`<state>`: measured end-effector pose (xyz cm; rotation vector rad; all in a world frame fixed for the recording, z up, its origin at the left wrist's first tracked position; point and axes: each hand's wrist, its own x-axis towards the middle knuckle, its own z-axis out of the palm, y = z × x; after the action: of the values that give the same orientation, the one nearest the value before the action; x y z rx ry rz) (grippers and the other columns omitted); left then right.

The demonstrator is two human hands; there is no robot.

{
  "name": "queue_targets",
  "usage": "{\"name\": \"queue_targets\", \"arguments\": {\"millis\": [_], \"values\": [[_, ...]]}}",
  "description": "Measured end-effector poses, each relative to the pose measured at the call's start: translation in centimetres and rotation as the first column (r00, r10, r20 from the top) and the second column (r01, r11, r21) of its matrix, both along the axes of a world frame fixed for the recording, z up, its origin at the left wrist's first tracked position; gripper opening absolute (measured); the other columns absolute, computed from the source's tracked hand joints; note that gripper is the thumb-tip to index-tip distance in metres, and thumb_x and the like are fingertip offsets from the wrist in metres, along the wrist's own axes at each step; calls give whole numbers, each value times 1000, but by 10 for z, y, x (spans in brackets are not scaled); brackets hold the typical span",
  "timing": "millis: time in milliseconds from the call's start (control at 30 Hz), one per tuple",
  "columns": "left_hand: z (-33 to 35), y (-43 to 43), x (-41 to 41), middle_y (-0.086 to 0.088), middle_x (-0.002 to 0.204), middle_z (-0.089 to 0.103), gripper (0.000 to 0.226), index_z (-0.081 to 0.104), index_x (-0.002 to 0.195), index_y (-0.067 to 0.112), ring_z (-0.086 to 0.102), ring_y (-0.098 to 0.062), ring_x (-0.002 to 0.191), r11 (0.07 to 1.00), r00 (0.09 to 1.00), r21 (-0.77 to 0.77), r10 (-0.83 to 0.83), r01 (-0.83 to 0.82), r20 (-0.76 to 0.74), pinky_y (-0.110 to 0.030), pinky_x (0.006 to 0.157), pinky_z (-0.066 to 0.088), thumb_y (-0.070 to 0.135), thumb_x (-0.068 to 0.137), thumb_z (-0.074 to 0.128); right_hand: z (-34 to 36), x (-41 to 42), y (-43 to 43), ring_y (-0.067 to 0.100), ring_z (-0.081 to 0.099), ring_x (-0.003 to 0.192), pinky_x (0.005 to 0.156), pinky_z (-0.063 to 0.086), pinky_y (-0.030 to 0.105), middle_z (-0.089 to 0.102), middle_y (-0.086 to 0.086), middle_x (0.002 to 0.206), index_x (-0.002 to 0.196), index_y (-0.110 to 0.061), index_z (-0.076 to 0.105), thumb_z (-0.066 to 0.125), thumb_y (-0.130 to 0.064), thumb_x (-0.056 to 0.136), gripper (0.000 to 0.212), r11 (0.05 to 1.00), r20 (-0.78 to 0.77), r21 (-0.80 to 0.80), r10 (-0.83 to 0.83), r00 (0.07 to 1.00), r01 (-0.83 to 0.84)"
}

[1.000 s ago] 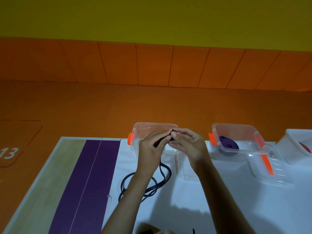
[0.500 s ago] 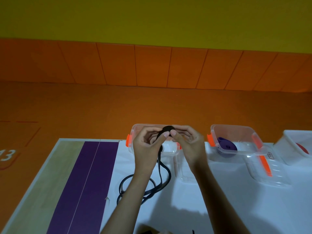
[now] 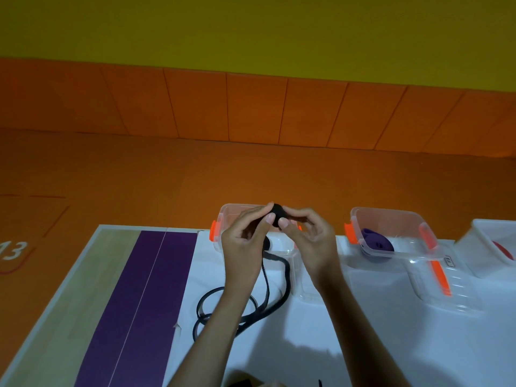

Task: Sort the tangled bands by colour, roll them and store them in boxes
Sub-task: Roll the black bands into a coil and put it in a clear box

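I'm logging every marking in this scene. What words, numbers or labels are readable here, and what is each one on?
"13": white number on the orange floor, at the frame's left edge, with the first digit partly cut off.
Small label on the clear plastic at the near right corner of the box holding the purple band: too small to read.
No other text shows.

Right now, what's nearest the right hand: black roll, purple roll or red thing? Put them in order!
1. black roll, pinched by the right hand.
2. purple roll, in the clear box to the right.
3. red thing, in the white box, far right.
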<state>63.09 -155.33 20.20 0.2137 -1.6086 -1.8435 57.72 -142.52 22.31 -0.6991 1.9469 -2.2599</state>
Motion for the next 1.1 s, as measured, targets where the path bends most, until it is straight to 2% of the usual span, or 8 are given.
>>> {"name": "queue_targets", "arguments": {"millis": [167,267,467,600,767,900,1000,1100], "values": [[7,7,2,1,99,77,9,74,100,12,75,-19,97,1000,1000,19,-3,4,-28,-25,84,59,13,94,80,5,-4,9,21,78,100,85,66,38,81,1,108,100,-27,74,91,-38,81,27,998,32,59,-30,999,28],[5,10,2,0,101,80,4,77,94,8,76,-20,102,999,998,29,-15,16,-56,-24,89,58,10,92,80,11,-2,10,15,79,96,79,66,31,80,-7,105,109,-39,77,88,-35,85,26,997,-6,49,-57,998,57],[6,8,4,3,118,77,35,77,125,16,70,-8,117,987,997,-146,-71,67,-19,-10,99,47,11,91,81,15,-2,5,29,77,107,83,65,36,79,8,112,105,-25,77,80,-12,93,17,991,65,-125,-47,997,54],[9,5,4,15,117,76,34,76,128,17,65,-1,120,980,998,-191,-63,58,-20,-7,101,43,10,95,76,14,-2,1,22,78,103,84,61,27,80,4,105,97,-32,78,86,-23,87,16,986,68,-129,-100,993,108],[11,7,4,23,118,73,32,71,131,9,67,-1,118,984,992,-138,-120,116,-26,-11,97,50,6,99,70,10,-4,4,23,77,102,85,60,27,80,6,104,93,-29,73,88,-36,85,18,982,27,-139,-123,992,125],[10,4,2,4,114,77,26,71,120,15,73,-16,112,993,996,66,-92,93,-21,-22,94,56,10,95,77,9,-8,7,25,77,100,88,64,48,79,4,101,92,-29,72,84,-34,87,14,982,-60,-33,-189,980,187],[10,4,1,3,111,77,17,75,111,13,73,-19,110,996,998,67,-65,66,-13,-28,94,58,11,94,77,8,-10,11,25,77,105,86,66,46,77,1,108,117,-36,72,81,-31,93,26,993,-48,-20,-114,992,113],[10,3,-2,6,117,73,17,80,113,17,69,-20,118,999,999,6,-36,36,-17,-27,94,57,11,98,74,5,-10,13,30,77,107,85,66,48,78,6,113,110,-27,74,79,-21,95,17,999,-1,-5,38,999,-38]]}}
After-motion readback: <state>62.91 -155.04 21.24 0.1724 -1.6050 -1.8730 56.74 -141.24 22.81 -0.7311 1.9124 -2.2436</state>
